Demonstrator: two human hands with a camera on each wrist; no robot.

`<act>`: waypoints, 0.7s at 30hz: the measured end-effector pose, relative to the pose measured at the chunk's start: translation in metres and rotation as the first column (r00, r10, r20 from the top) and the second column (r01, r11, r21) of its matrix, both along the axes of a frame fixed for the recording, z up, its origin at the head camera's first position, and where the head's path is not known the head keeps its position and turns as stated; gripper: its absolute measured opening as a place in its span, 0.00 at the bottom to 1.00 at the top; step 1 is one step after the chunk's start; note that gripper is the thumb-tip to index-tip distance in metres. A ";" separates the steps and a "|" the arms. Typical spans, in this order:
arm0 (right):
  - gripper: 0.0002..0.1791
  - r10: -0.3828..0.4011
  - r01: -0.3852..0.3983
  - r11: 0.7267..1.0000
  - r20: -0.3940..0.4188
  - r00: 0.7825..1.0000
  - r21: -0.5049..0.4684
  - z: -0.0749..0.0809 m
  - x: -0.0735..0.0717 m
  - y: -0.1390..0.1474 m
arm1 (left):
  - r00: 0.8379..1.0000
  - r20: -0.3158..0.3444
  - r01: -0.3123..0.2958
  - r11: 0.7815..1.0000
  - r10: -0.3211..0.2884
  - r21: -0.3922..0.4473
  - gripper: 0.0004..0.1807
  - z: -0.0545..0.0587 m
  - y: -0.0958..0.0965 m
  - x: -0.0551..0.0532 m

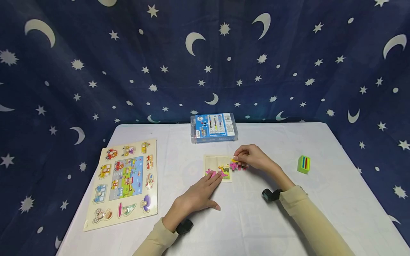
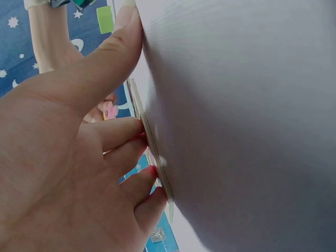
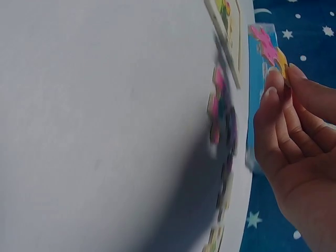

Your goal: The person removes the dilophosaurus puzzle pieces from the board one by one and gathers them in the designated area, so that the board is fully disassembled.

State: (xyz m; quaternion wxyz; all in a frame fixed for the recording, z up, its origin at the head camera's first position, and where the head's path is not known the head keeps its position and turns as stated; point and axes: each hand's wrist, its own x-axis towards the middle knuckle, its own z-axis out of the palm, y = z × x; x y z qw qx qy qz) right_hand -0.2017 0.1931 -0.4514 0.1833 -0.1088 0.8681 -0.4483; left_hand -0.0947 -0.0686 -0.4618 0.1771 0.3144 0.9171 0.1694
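Observation:
A small wooden puzzle board (image 1: 209, 160) lies mid-table, its lower part filled with pink and green pieces and its upper part bare wood. My left hand (image 1: 201, 192) rests flat with its fingertips on the lower edge of the board, thumb spread out on the cloth; the left wrist view shows these fingers (image 2: 123, 134) extended against the board's edge. Between thumb and fingertips my right hand (image 1: 254, 157) pinches a pink and yellow puzzle piece (image 3: 269, 46), raised above the table just right of the board. Loose puzzle pieces (image 3: 215, 118) lie under the right hand.
On the left is a large wooden vehicle puzzle (image 1: 149, 197) with pieces in its slots. A clear box with a blue label (image 1: 213, 126) stands at the back. To the right sits a small green block (image 1: 303, 164) with coloured stripes. A starry curtain (image 1: 205, 71) hangs behind the table.

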 end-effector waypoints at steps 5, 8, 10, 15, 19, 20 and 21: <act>0.09 -0.022 0.022 1.000 -0.024 0.999 0.005 0.002 0.006 0.017 | 1.000 0.006 0.004 1.000 -0.004 0.006 0.57 0.001 0.001 0.001; 0.09 -0.039 0.039 0.999 -0.036 0.999 -0.002 0.002 0.009 0.029 | 1.000 0.008 0.002 1.000 -0.003 0.010 0.57 0.001 0.001 0.001; 0.10 -0.051 0.050 0.999 -0.032 0.998 -0.008 0.001 0.010 0.035 | 1.000 0.014 0.001 1.000 -0.001 0.013 0.57 0.001 0.001 0.000; 0.11 -0.050 0.050 0.999 -0.035 0.998 -0.004 -0.003 0.011 0.046 | 1.000 0.014 -0.010 1.000 0.010 0.009 0.58 0.001 0.000 0.000; 0.10 -0.058 0.058 0.998 -0.026 0.998 0.011 -0.006 0.011 0.054 | 1.000 0.019 -0.013 1.000 0.013 0.013 0.58 0.000 0.000 0.000; 0.10 -0.061 0.061 0.998 -0.024 0.998 0.015 -0.006 0.012 0.055 | 1.000 0.018 -0.011 1.000 0.011 0.013 0.58 -0.001 0.000 0.001; 0.10 -0.063 0.064 0.998 -0.025 0.998 0.022 -0.007 0.012 0.056 | 1.000 0.016 -0.009 1.000 0.009 0.013 0.58 -0.001 0.000 0.001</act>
